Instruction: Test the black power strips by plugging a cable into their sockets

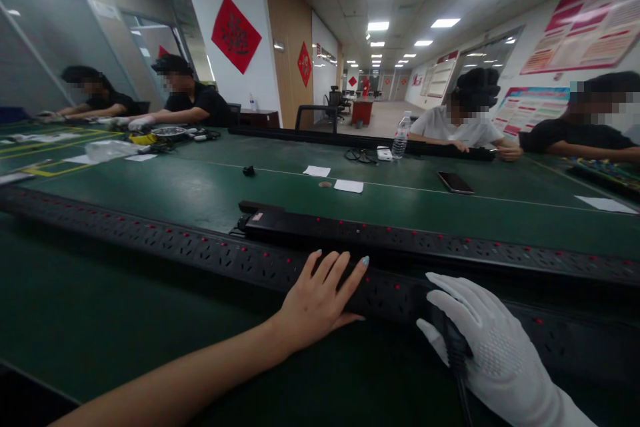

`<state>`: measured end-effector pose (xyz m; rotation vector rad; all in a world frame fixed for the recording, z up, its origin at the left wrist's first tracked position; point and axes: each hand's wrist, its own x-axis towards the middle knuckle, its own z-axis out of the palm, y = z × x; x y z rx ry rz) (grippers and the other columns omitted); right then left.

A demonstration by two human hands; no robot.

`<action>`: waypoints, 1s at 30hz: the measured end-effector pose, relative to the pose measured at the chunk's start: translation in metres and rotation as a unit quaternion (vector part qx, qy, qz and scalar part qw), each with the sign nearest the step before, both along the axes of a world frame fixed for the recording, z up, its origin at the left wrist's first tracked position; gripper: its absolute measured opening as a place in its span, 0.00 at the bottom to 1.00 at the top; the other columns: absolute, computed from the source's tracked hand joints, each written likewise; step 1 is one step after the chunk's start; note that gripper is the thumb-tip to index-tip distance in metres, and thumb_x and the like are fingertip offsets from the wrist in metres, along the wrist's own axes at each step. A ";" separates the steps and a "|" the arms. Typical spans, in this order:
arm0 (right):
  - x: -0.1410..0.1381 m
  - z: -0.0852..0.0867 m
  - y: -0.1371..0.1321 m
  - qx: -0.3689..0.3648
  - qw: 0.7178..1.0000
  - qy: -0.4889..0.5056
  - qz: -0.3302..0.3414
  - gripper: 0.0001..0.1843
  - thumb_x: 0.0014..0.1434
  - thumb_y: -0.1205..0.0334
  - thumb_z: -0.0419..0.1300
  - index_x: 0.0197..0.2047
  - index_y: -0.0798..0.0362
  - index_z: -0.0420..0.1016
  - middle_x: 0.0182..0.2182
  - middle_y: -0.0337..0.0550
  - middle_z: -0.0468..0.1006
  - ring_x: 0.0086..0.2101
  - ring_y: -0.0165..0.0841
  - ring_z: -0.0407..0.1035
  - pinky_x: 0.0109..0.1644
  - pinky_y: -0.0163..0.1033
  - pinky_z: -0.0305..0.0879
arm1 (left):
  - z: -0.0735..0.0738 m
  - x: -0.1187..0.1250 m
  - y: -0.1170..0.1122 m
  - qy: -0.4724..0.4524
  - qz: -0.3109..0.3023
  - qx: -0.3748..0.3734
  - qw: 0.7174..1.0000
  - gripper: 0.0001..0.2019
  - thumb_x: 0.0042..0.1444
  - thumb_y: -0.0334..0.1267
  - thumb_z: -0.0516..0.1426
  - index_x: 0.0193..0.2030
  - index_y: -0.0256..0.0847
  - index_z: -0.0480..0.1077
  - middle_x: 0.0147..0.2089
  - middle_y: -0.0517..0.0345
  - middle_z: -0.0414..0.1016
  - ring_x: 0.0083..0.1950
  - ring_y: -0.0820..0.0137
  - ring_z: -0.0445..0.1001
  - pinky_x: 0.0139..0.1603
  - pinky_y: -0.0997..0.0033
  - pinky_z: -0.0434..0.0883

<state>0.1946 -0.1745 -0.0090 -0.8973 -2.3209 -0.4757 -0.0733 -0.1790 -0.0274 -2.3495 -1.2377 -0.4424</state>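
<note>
Crossing the edge of a strip (200, 250), left hand (316, 297) splays; right hand (495, 343) curls, apparently holding cord (459, 373).

On our table (175, 170), the near power strip (200, 250) stretches from ten o'clock to three, beneath our left hand (316, 300) at twelve; our right hand (493, 337), at two, has a cord (457, 355) in it. Just behind lies a second strip (380, 235), from eleven to two. Farther back: papers (349, 185) at twelve, a phone (455, 182) at one.

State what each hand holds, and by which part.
The white-gloved right hand holds a black corded plug by its body. The bare left hand rests on the long black socket strip; whether it grips cannot be told.
</note>
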 end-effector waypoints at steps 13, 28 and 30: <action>-0.004 0.000 -0.002 -0.004 1.000 0.016 -0.012 0.20 0.49 0.57 0.59 0.46 0.56 0.66 0.48 0.53 0.70 0.47 0.42 0.65 0.50 0.52 0.63 | 0.002 -0.001 -0.001 0.014 -0.004 0.003 1.000 0.32 0.57 0.55 0.46 0.65 0.44 0.44 0.56 0.43 0.59 0.57 0.54 0.59 0.54 0.48 0.54; -0.003 0.000 -0.005 -0.024 0.999 0.010 -0.023 0.20 0.51 0.57 0.58 0.46 0.56 0.66 0.48 0.53 0.69 0.49 0.42 0.64 0.50 0.52 0.62 | 0.003 -0.001 -0.002 0.013 -0.005 0.012 1.000 0.33 0.55 0.54 0.49 0.64 0.43 0.45 0.57 0.42 0.59 0.57 0.54 0.59 0.55 0.49 0.54; -0.004 0.002 -0.006 -0.014 0.999 -0.003 -0.030 0.20 0.51 0.56 0.58 0.46 0.57 0.67 0.48 0.54 0.70 0.48 0.42 0.64 0.50 0.51 0.62 | 0.003 -0.001 -0.002 0.013 -0.004 0.008 1.000 0.33 0.56 0.54 0.48 0.64 0.43 0.45 0.57 0.42 0.59 0.58 0.54 0.58 0.55 0.49 0.54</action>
